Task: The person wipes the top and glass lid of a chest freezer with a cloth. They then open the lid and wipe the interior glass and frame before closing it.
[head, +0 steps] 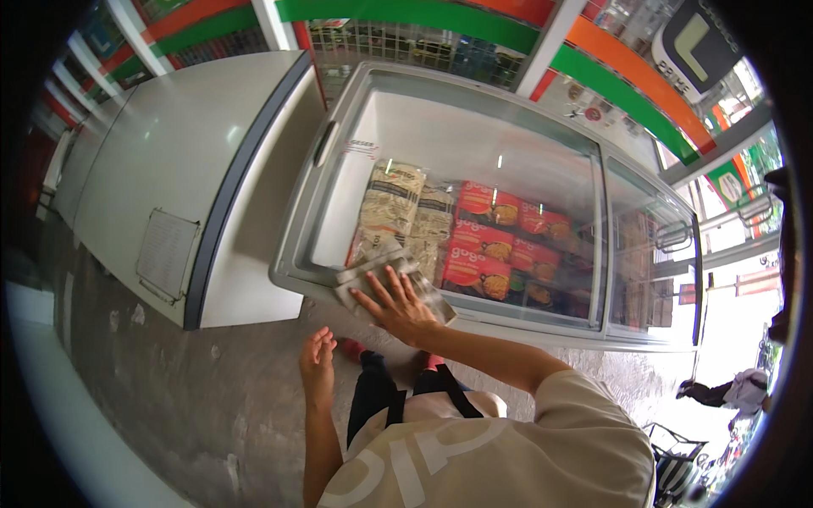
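My right hand (401, 310) lies flat, fingers spread, on a folded greyish cloth (392, 255). The cloth rests on the front left part of a chest freezer (293, 244), across its rim and the glass sliding lid (508, 143). Under the glass are clear bags of pale food (392, 197) and several red printed boxes (477, 270). My left hand (317, 357) hangs free above the floor, left of my legs, with its fingers loosely bent and nothing in it.
A white chest freezer (159, 152) with a dark edge strip stands at the left, a paper sheet (167, 251) fixed to it. Behind both runs a glazed shopfront with green and orange bands (419, 18). Concrete floor (235, 394) lies below; at the lower right is a striped chair (676, 467).
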The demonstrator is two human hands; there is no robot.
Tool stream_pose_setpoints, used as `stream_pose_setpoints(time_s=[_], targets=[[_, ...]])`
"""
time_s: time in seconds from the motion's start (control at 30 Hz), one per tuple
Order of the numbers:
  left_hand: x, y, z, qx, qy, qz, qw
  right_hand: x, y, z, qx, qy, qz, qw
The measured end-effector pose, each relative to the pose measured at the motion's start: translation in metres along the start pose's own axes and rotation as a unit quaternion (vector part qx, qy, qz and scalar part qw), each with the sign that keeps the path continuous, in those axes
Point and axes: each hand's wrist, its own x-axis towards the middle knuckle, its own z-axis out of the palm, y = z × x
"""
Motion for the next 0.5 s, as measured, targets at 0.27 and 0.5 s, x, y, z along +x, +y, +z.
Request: stream_pose_setpoints(time_s=[0.27,0.5], targets=[[0.007,0.004,-0.038,-0.007,0.040,0.013,0.999,0.149,-0.076,0.027,0.032,0.096,-0.047,0.994],[0.006,0.005,-0.040,0.035,0.001,-0.007,0.999,0.144,-0.074,0.028,0.106,0.042,-0.041,0.993]])
